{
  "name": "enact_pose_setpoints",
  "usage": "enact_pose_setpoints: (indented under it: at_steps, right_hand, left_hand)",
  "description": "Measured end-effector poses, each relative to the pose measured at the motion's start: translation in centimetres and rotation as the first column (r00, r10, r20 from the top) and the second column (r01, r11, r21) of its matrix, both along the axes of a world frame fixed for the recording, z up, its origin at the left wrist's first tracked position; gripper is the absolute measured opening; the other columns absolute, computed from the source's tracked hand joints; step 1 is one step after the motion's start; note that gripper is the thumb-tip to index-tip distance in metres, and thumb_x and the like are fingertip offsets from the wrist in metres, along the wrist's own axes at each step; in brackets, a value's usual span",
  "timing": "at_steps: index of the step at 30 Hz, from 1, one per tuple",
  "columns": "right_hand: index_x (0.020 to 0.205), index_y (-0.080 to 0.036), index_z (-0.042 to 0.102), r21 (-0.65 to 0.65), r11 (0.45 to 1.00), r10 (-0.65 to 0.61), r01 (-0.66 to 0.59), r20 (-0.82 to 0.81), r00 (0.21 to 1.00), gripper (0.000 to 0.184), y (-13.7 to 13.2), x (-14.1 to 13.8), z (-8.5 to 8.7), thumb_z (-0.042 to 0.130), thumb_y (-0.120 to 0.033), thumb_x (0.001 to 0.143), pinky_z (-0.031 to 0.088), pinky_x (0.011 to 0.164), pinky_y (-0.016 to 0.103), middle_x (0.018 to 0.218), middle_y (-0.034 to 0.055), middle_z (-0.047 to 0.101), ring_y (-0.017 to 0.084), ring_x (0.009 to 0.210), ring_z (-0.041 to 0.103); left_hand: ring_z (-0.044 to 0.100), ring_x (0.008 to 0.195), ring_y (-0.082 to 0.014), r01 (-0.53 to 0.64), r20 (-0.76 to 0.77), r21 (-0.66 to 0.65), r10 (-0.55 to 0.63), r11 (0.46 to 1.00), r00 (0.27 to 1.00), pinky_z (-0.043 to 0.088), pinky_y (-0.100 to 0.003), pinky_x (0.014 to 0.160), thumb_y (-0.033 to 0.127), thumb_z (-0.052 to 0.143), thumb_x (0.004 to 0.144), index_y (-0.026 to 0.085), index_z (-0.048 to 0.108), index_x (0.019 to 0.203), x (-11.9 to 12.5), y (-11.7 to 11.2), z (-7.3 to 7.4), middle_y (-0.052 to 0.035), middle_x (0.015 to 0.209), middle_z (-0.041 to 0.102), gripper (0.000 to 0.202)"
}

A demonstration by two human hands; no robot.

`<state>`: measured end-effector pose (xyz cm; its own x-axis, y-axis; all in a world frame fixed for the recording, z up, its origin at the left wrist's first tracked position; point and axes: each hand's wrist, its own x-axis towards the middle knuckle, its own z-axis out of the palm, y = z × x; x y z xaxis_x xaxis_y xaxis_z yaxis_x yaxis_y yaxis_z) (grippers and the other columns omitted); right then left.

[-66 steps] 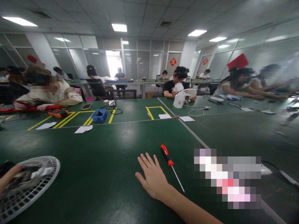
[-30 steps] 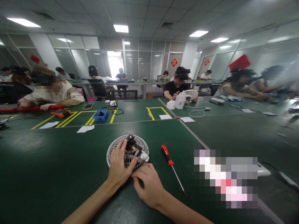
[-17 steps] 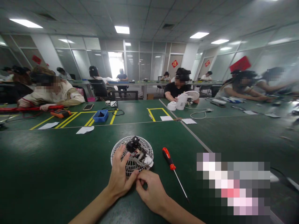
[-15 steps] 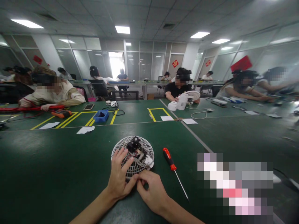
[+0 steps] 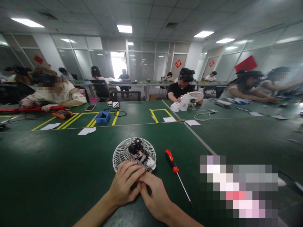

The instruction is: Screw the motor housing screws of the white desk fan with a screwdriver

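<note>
A round white fan guard lies on the green table in front of me. On it sits an exposed black motor with wiring and a small white part. My left hand is closed over the guard's near edge, fingers together and bent. My right hand is closed in a pinch at the same edge, its fingertips meeting those of the left. Whatever lies between the right fingertips is hidden. Right of the guard rests a red-and-black screwdriver, its shaft pointing towards me.
Beyond the table seam are a blue bin, paper slips, a phone and an orange-black device. Across the table, a person handles white fan parts. Another person sits at left. A pixelated patch covers the right front.
My left hand's spread fingers have come down from the guard's left side and curled together over its near edge. The right hand stays about where it was; guard and screwdriver have not moved.
</note>
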<state>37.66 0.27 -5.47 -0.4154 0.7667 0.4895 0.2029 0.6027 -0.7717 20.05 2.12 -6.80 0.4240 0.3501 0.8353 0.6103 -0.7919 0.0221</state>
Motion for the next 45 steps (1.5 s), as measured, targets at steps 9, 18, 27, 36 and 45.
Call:
enact_pose_setpoints:
  at_steps: [9,18,27,36,45]
  right_hand:
    - [0.110,-0.020,0.072,0.049,0.999,-0.014,0.012,0.048,0.999,0.037,0.1,0.1,0.1,0.048,-0.003,0.088,0.055,0.091,0.033,0.105,0.0088,0.074,0.022,0.098,0.069]
    - [0.107,-0.021,0.072,0.072,0.997,-0.013,0.012,0.025,1.000,0.037,0.2,0.3,0.0,0.048,-0.001,0.087,0.055,0.096,0.032,0.111,0.0080,0.076,0.020,0.104,0.071]
    - [0.090,-0.022,0.064,0.342,0.916,-0.190,0.208,-0.086,0.978,0.026,0.9,2.3,1.8,0.048,-0.002,0.088,0.055,0.073,0.030,0.086,0.0049,0.068,0.018,0.081,0.067]
    - [0.136,-0.021,0.054,0.231,0.727,-0.663,0.647,0.482,0.573,0.051,5.3,8.2,1.8,0.065,-0.028,0.087,0.052,0.085,0.048,0.117,0.0167,0.064,0.035,0.103,0.064]
    - [0.149,-0.018,0.045,-0.072,0.733,-0.479,0.676,0.651,0.589,0.066,5.7,9.1,2.7,0.063,-0.028,0.087,0.050,0.078,0.044,0.105,0.0129,0.071,0.034,0.093,0.070]
  left_hand:
    - [0.063,0.103,-0.0217,0.063,0.024,0.045,-0.064,0.997,0.998,0.048,-0.042,0.099,0.005,0.062,0.088,0.012,0.062,0.118,-0.2,0.1,-0.3,-0.0090,0.102,0.074,0.031]
    - [0.061,0.095,-0.0189,0.073,0.048,0.037,-0.075,0.997,0.996,0.048,-0.040,0.096,0.001,0.061,0.088,0.012,0.063,0.109,-0.2,0.1,-0.4,-0.0067,0.093,0.071,0.024]
    - [0.063,0.089,-0.0168,0.017,0.259,-0.082,0.005,0.996,0.966,0.052,-0.036,0.084,0.003,0.067,0.087,0.018,0.060,0.104,-0.3,0.6,-0.8,-0.0033,0.090,0.068,0.023]
    - [0.063,0.086,-0.0159,0.029,0.296,-0.088,-0.001,0.996,0.955,0.052,-0.035,0.083,0.003,0.070,0.085,0.019,0.058,0.100,-0.3,0.6,-0.9,-0.0015,0.087,0.068,0.025]
    - [0.062,0.085,-0.0158,0.047,0.287,-0.091,-0.019,0.995,0.958,0.051,-0.036,0.083,0.003,0.069,0.086,0.019,0.057,0.098,-0.3,0.4,-0.7,-0.0015,0.086,0.068,0.023]
